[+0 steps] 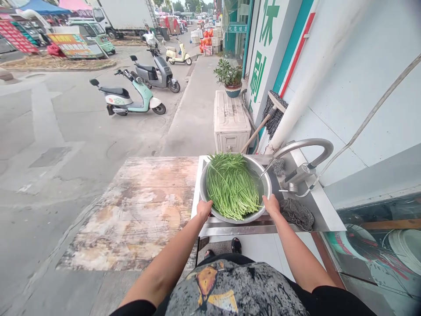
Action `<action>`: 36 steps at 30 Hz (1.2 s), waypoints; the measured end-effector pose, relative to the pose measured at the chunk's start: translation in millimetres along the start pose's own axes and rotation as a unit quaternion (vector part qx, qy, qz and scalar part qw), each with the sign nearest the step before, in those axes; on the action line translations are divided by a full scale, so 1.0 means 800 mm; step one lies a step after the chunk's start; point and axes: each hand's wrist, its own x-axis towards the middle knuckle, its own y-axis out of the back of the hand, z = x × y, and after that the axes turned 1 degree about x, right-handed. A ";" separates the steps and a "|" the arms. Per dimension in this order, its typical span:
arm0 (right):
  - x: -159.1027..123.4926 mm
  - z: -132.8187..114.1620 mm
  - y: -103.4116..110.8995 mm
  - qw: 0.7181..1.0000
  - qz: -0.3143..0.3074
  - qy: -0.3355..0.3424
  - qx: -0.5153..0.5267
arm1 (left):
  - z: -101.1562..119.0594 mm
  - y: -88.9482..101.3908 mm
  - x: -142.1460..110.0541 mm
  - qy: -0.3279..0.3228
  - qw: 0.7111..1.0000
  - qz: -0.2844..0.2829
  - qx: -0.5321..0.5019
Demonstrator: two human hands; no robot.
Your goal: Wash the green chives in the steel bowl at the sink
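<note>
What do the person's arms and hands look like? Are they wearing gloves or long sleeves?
No gloves: the left hand and right hand are both bare, with no rings, watch or bracelet in view. The forearms are bare too. Short black sleeves end near the elbows. The shirt front has a mottled grey print with an orange and yellow figure on it.

Words on the wall and signs

The white wall panel (263, 57) has big green Chinese letters going down it; the top one looks like 休 and the one under it like 刷. A small green sign (237, 28) over the shop door has white Chinese letters, too small to read. The red banner (15, 37) and the yellow board (70, 44) by the street have writing too, but it is blurry.
</note>
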 end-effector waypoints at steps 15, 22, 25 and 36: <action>-0.002 0.002 0.000 1.000 0.000 0.006 -0.001 | -0.005 0.005 0.002 -0.009 0.999 -0.034 -0.013; 0.000 0.003 0.002 1.000 -0.002 0.013 -0.001 | -0.007 0.004 0.007 -0.003 0.997 -0.055 -0.057; -0.005 0.005 0.010 1.000 -0.004 0.026 0.002 | -0.007 0.004 0.006 -0.005 0.992 -0.073 -0.098; -0.025 -0.083 0.011 0.985 -0.084 0.067 0.138 | -0.005 0.006 0.002 -0.006 0.978 -0.097 -0.182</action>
